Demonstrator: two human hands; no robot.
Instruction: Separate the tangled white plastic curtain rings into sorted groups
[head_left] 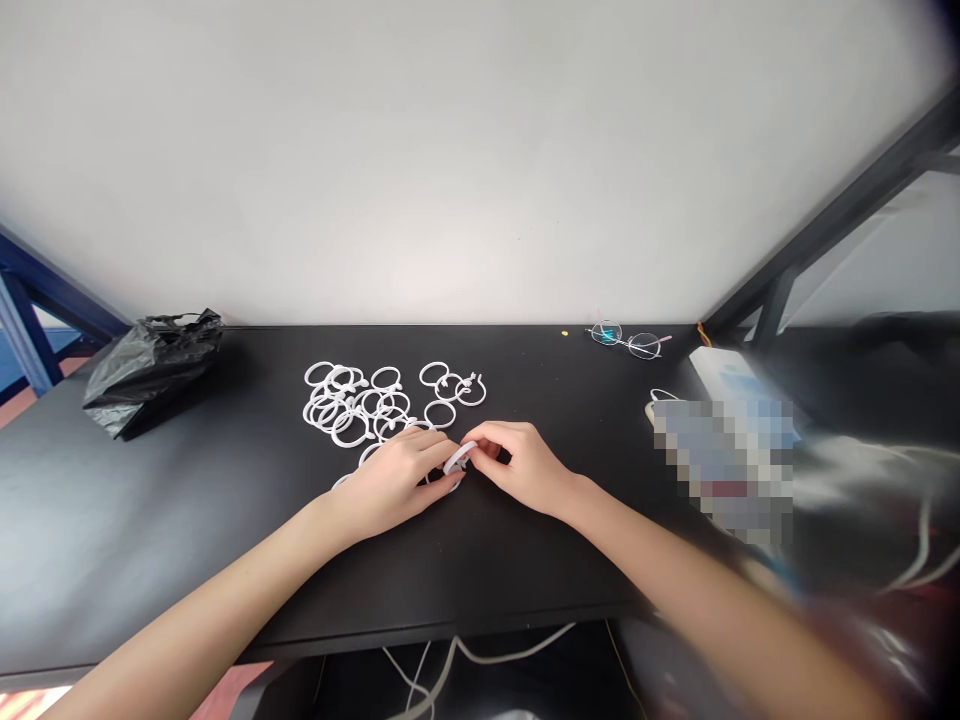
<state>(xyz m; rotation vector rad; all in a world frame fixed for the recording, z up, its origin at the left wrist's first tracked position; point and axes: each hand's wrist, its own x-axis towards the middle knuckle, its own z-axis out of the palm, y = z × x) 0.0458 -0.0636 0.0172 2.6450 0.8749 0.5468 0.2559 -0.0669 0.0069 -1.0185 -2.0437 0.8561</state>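
Head camera view: both hands meet near the middle of the flat black tabletop (187, 520). The left hand (397, 482) lies low, fingers curled, forearm running in from the lower left, and its grip is pinched on a small white plastic ring (459, 458). The right hand (529, 468) faces it from the other side, its grip closed on the same ring's right end. So the ring sits between the two sets of fingertips, right at the tabletop surface, though whether it touches the top I cannot tell. Bits of other white rings peek out from under the left hand. Just beyond the hands lies a loose heap of white plastic rings (360, 405), many overlapping, with a few more spread out just to its right. Far to the left, a crumpled black plastic bag (154, 365) sits towards the back edge, well apart from the hands. At the back right, thin wire-framed spectacles (626, 342) lie close to the plain white wall (480, 150). To the right of the hands a blurred-out patch hides whatever lies there. White cables (480, 655) hang below the front edge.
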